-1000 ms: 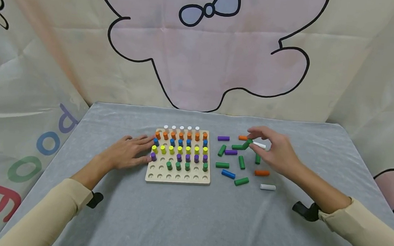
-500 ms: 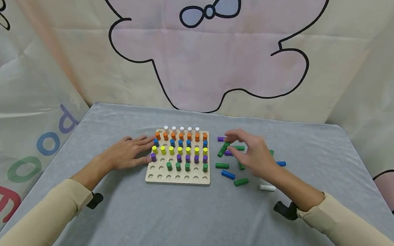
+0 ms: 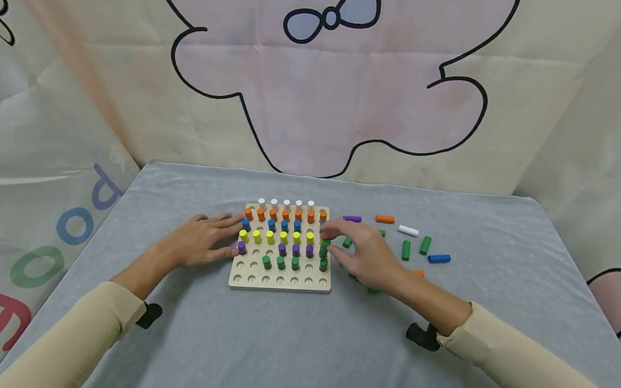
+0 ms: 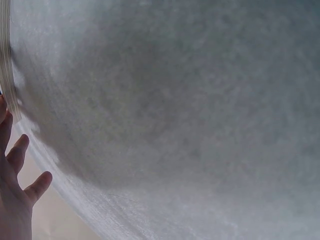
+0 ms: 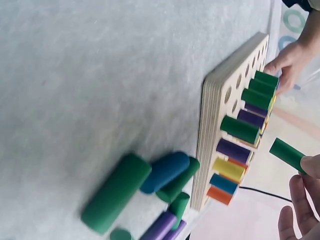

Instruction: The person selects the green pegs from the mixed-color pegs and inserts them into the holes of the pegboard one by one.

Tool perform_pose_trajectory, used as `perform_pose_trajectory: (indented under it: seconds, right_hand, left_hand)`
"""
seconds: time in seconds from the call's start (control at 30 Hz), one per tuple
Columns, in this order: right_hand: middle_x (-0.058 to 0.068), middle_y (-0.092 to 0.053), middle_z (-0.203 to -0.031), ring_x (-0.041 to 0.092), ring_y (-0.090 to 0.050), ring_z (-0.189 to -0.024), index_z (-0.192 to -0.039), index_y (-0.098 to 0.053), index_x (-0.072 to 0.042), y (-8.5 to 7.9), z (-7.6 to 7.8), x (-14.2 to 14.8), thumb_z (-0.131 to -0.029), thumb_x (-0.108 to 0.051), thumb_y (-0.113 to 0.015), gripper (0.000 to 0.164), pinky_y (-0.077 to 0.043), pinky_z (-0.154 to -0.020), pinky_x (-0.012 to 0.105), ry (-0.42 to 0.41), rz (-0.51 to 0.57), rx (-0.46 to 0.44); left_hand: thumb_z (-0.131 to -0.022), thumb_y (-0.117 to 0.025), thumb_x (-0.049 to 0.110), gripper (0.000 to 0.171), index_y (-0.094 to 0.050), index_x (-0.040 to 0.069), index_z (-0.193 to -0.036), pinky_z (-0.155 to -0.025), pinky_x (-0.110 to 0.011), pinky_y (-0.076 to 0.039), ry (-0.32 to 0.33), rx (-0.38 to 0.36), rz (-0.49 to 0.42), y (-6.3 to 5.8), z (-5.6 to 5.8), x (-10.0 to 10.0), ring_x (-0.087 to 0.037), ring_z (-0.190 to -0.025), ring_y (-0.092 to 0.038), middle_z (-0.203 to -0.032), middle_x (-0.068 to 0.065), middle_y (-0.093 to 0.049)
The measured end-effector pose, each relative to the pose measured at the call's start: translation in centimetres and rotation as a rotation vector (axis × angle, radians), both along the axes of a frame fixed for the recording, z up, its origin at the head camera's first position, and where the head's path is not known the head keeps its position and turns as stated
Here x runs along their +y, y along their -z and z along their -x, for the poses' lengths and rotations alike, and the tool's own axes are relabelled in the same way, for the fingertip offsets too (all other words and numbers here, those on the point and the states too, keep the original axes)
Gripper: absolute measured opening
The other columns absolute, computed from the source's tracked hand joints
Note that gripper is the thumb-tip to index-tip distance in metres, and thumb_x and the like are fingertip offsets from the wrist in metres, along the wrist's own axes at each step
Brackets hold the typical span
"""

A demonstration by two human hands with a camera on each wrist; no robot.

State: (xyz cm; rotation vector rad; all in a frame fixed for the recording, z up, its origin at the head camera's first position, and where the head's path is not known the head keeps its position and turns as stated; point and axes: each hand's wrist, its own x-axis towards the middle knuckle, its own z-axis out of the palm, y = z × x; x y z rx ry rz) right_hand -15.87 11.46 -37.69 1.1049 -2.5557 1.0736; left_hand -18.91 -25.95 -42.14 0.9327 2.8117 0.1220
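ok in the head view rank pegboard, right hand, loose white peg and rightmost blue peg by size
Largest: pegboard
Next: right hand
Smallest: loose white peg and rightmost blue peg, too alike to rank

One wooden pegboard (image 3: 273,273) bearing five white pegs (image 3: 287,203), seven orange pegs (image 3: 286,214), five blue pegs (image 3: 284,224), seven yellow pegs (image 3: 283,236), five purple pegs (image 3: 282,249), four green pegs (image 3: 280,262), one held green peg (image 5: 287,154), loose pegs (image 3: 406,250) partly hidden, uncountable
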Motion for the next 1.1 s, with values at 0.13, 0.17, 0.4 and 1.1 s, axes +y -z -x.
perform_pose_trajectory:
  seconds: [0.13,0.17,0.4,1.1]
  right_hand:
    - [0.001,-0.074,-0.102,0.013,-0.068,-0.098,-0.117,-0.067,-0.003,0.6,-0.1,-0.9,-0.084,-0.001,-0.078,0.035,-0.052,-0.093,0.039,0.002,-0.038,0.006]
    - [0.000,-0.074,-0.102,0.013,-0.067,-0.097,-0.117,-0.068,-0.004,0.8,-0.2,-1.1,-0.084,-0.001,-0.079,0.035,-0.052,-0.092,0.039,0.005,-0.047,0.007]
    - [0.000,-0.072,-0.104,0.013,-0.066,-0.098,-0.115,-0.068,-0.007,1.8,-0.3,-1.9,-0.084,0.001,-0.077,0.034,-0.052,-0.092,0.035,0.004,-0.064,-0.025]
    - [0.000,-0.073,-0.104,0.017,-0.067,-0.100,-0.119,-0.068,-0.007,3.4,0.1,-2.5,-0.085,-0.002,-0.077,0.036,-0.050,-0.093,0.041,-0.039,-0.144,-0.043]
  left_hand:
    - [-0.098,-0.049,0.058,0.073,-0.039,0.010,-0.153,-0.105,-0.066,-0.033,0.002,0.004,-0.003,0.1,0.0,0.0,-0.037,-0.145,-0.032,-0.161,-0.008,-0.029]
    - [-0.098,-0.049,0.058,0.073,-0.039,0.010,-0.153,-0.105,-0.066,-0.033,0.004,0.007,-0.005,0.1,0.0,0.0,-0.037,-0.145,-0.032,-0.161,-0.008,-0.029]
    - [-0.099,-0.047,0.059,0.073,-0.040,0.011,-0.153,-0.105,-0.065,-0.034,0.005,0.019,-0.009,0.3,0.1,-0.1,-0.036,-0.145,-0.032,-0.161,-0.007,-0.030]
    - [-0.099,-0.047,0.059,0.073,-0.040,0.010,-0.153,-0.104,-0.065,-0.035,0.003,0.025,-0.006,0.4,0.2,-0.1,-0.036,-0.145,-0.032,-0.161,-0.008,-0.030]
